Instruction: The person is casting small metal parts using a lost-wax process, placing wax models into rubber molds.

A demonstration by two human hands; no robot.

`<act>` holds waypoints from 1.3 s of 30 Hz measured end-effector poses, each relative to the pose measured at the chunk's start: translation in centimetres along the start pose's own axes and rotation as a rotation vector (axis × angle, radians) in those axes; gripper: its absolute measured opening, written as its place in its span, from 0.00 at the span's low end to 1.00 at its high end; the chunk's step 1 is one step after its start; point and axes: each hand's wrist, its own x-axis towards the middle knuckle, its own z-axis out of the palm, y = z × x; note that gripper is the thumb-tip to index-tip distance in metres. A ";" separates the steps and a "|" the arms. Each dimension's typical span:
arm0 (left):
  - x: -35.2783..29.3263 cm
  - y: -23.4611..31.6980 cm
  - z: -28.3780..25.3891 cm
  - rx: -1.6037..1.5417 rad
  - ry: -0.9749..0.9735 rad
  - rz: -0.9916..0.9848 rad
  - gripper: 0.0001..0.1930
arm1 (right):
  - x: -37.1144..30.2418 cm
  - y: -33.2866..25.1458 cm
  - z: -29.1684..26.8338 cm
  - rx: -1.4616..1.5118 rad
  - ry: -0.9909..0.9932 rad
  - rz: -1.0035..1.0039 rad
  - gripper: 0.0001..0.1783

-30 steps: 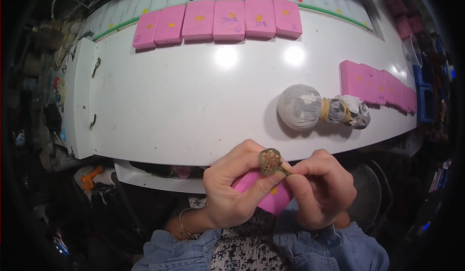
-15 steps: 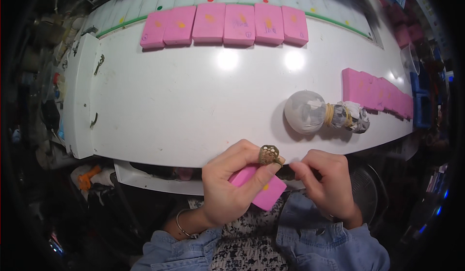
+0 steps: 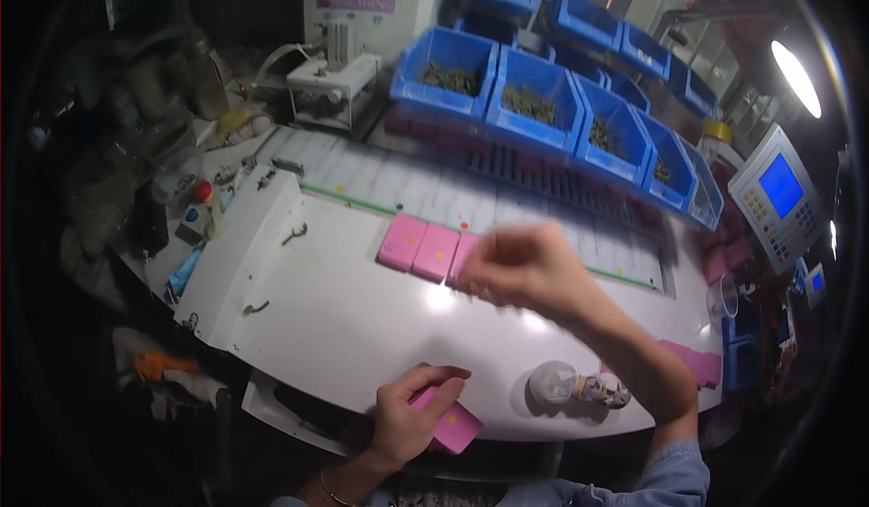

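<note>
My left hand [image 3: 412,419] is closed around a pink block [image 3: 458,431] with a yellow mark, near the front edge of the white table [image 3: 335,326]. No brass-coloured piece shows at its fingertips. My right hand [image 3: 529,267] is raised over the row of pink blocks [image 3: 434,252] at the table's far side and covers part of that row. Its fingers look curled but are smeared by motion, so whether they hold anything cannot be made out. A pale round bundle [image 3: 552,384], tied at its neck with yellow bands, lies beneath my right forearm.
Blue bins [image 3: 534,138] with small greenish pieces stand beyond the table. At the right are a control panel [image 3: 777,195] with a blue screen, a lit lamp [image 3: 797,79] and more pink blocks [image 3: 697,362]. A white ledge [image 3: 244,263] borders the table's left side.
The view has tilted up, bringing the bins and panel into sight. My right hand has gone from beside the left hand to the far block row. The brass-coloured piece no longer shows.
</note>
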 end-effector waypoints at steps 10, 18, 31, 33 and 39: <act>0.7 -3.2 -0.2 -0.527 0.149 -0.104 0.35 | 1.8 0.9 -0.3 -0.125 0.250 -0.542 0.09; 1.2 -1.0 2.3 -0.666 -0.229 -0.424 0.41 | -10.8 3.0 3.3 -0.166 -0.067 -0.427 0.16; 3.0 -2.1 5.1 -0.499 -0.227 -0.438 0.33 | -17.5 10.7 -1.0 -0.919 0.082 -0.015 0.42; 3.0 -2.2 5.2 -0.512 -0.174 -0.458 0.34 | -17.6 10.3 -0.4 -0.876 0.180 -0.087 0.39; 2.7 -1.1 6.1 -0.432 -0.118 -0.529 0.34 | -15.2 10.1 2.4 -0.925 0.529 -0.492 0.26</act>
